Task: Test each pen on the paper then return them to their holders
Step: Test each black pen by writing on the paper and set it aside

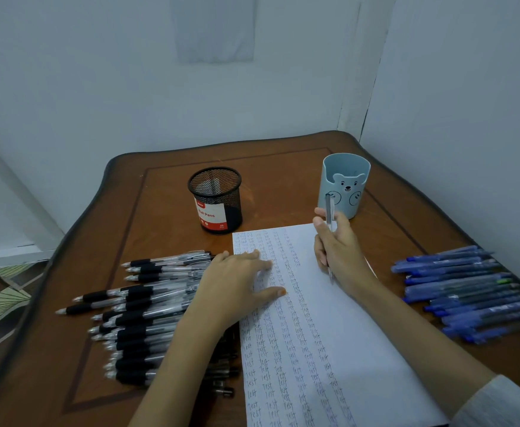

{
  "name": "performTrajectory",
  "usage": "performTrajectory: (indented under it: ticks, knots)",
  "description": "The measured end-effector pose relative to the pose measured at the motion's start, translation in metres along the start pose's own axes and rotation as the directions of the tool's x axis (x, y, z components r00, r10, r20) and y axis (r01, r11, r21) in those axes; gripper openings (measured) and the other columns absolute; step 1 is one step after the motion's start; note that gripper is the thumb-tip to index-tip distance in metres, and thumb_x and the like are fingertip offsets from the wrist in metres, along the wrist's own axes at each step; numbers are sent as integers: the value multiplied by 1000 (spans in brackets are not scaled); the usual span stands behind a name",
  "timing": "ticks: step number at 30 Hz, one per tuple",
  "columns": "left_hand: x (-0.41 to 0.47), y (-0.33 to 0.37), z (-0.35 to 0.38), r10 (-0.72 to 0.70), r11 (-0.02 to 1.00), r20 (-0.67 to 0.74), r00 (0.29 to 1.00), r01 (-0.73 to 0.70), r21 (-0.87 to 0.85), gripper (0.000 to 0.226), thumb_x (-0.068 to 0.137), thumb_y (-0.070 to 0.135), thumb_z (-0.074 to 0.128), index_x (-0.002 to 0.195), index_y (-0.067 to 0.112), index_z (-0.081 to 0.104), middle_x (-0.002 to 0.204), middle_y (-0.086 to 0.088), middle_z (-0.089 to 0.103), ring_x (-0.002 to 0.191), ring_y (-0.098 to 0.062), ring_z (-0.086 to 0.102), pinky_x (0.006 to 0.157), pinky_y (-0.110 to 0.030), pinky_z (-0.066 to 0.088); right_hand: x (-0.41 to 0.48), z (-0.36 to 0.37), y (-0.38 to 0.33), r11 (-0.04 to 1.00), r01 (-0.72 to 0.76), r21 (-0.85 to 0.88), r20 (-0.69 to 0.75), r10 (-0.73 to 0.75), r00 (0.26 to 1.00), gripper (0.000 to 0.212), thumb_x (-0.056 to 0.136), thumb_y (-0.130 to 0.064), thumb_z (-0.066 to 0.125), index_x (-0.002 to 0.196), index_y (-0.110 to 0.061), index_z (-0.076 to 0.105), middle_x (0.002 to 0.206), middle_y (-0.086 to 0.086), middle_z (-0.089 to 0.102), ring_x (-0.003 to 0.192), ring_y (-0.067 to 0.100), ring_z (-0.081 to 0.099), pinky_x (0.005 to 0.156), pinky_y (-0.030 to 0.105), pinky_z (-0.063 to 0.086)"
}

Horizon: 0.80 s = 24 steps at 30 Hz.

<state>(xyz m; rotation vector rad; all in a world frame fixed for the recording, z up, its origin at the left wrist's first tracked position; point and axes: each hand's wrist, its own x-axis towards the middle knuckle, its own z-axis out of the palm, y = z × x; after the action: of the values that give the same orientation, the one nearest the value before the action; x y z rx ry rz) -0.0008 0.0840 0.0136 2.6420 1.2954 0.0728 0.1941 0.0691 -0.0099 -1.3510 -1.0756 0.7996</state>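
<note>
Gripping one pen (329, 208); two holders (215, 200) behind

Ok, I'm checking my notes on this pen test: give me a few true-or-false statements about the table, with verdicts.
The right hand holds a pen. True.
The left hand grips a black pen. False: it lies flat on the paper.
The blue pens lie right of the paper. True.
The mesh cup is full of pens. False: no pens stick out of it.
</note>
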Motion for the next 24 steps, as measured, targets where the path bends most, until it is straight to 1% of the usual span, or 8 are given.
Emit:
performTrajectory:
  ticks: [4,6,9,12,14,16,19,24]
  knots:
    - [0,0,-1,2,1000,0,1000,-2,0,66,84,67,48,140,32,43,153,4,32,138,-5,32,116,-34,14,-5,3,-1,985,85,-151,30,-82,996,35,98,-28,53,131,-17,50,47,2,57,35,5,42,41,16,35]
    - [0,0,-1,1,1000,6,1000,-1,-2,67,84,67,48,141,32,43,154,5,31,138,-5,32,116,-35,14,-7,5,-1,953,145,-264,44,-139,989,41,97,-26,55,136,-16,49,47,0,57,37,4,46,47,14,41]
    - [0,0,0,-3,1000,10,1000,3,-1,67,84,68,47,141,33,42,154,5,31,138,-5,32,117,-36,13,-8,5,1,947,150,-286,43,-144,989,49,98,-24,53,145,-12,40,48,0,57,39,1,49,58,17,46]
    - [0,0,-1,-6,1000,16,1000,6,-4,67,85,68,47,141,33,42,154,5,30,138,-6,31,117,-36,12,-7,5,0,949,140,-283,28,-138,990,52,98,-24,53,147,-15,37,46,0,50,40,3,45,52,11,43]
    - [-1,0,-2,-7,1000,21,1000,7,-7,66,85,68,46,141,33,41,154,5,29,139,-6,31,117,-36,11,-6,6,0,950,115,-291,16,-116,993,51,97,-27,54,145,-18,39,49,2,42,44,6,39,44,12,36]
    - [-1,0,-3,-7,1000,21,1000,7,-9,66,85,67,47,141,33,42,155,5,29,139,-7,30,117,-36,11,-4,6,1,965,54,-257,5,-55,998,42,100,-27,49,141,-22,44,51,2,41,45,5,38,43,15,32]
    - [-2,0,-5,-15,1000,15,1000,15,3,67,84,68,48,141,33,43,155,5,29,139,-8,31,116,-36,12,4,4,-3,982,-32,-184,15,36,999,33,101,-16,42,132,-13,52,55,3,51,45,7,44,46,23,36]
    - [-2,-1,-6,-26,1000,16,1000,26,5,69,83,68,49,141,32,42,154,5,30,139,-8,30,117,-36,10,30,11,-12,914,-1,-407,53,25,998,14,90,-20,66,102,-13,69,68,1,59,48,7,52,50,20,45]
